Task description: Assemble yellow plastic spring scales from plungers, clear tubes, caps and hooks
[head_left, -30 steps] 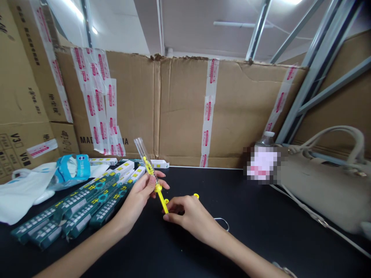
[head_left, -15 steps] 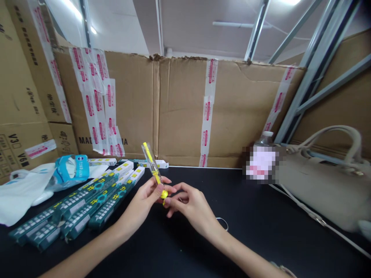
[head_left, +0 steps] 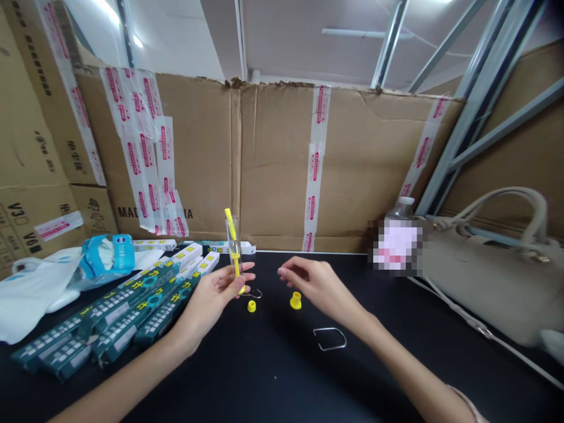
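Note:
My left hand (head_left: 222,286) is closed round the lower end of a clear tube with a yellow inner rod (head_left: 235,252), which looks like a tubular spring scale. The tube stands nearly upright, and the rod's yellow tip sticks out above it. My right hand (head_left: 308,276) hovers to the right, apart from the tube, with bent fingers drawn together at the tips; whether they pinch anything small is not visible. Just below it lies a yellow flanged cap (head_left: 295,301). A small yellow ring-shaped piece (head_left: 251,306) and a thin metal hook (head_left: 256,294) lie close to my left hand.
A bent metal wire loop (head_left: 330,339) lies on the black table (head_left: 282,376) near my right forearm. Several green-and-white boxes (head_left: 150,305) and a blue tissue pack (head_left: 108,258) are at left. A bottle (head_left: 404,205) and beige handbag (head_left: 493,282) stand right; cardboard (head_left: 273,176) walls the back.
My right hand has moved right, away from the tube. The yellow cap at the tube's lower end now lies on the table. The tube is more upright, and its rod sticks out at the top.

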Motion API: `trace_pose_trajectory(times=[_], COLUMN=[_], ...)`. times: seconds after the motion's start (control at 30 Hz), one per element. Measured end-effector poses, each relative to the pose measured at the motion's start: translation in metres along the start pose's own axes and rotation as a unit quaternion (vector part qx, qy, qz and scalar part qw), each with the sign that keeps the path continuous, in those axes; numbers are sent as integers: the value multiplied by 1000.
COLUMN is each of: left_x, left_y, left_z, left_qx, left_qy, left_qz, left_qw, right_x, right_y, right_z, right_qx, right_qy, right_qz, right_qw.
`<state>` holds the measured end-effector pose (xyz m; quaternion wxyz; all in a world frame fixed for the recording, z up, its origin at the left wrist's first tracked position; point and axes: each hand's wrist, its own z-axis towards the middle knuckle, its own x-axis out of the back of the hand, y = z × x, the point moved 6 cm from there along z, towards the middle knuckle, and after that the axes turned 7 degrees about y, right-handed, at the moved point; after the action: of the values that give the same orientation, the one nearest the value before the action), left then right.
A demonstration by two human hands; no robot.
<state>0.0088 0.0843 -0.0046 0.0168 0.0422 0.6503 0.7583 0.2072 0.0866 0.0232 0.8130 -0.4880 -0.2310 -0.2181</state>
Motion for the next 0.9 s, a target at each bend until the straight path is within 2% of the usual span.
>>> trace_pose_trajectory(times=[0.07,0.23,0.3,0.4,0.5,0.6,0.7,0.8,0.9], left_x=[0,-2,-3,-1,1,3,6,10,13], left_y=[-1,-5,-5,-6,-9,-11,-8,-6,-11], left_z=[1,1,2,4,7,8,8,10,13], left_qx=[5,22,22,10,10,12,-3,-36,-50], left_qy=[-1,-22,-28,-27,-24,-17,1,22,26], left_qz=[3,17,20,25,29,23,29,50,64], left_qw=[1000,999,999,999,999,1000,1000,998,996], right_x=[12,4,-1,-7,-15,-28,-35,-34,-23], right_y=[10,32,35,33,17,3,-3,-2,14], right_z=[5,1,-2,-4,-5,-11,-16,-16,-11], right_qx=[8,-41,-62,-60,21,80,89,100,38], right_qy=[5,-140,-160,-139,-94,-85,-80,-75,-76], right_qz=[-60,-81,-78,-87,-95,-109,-150,-177,-167], right_qw=[998,986,982,985,991,987,981,976,982])
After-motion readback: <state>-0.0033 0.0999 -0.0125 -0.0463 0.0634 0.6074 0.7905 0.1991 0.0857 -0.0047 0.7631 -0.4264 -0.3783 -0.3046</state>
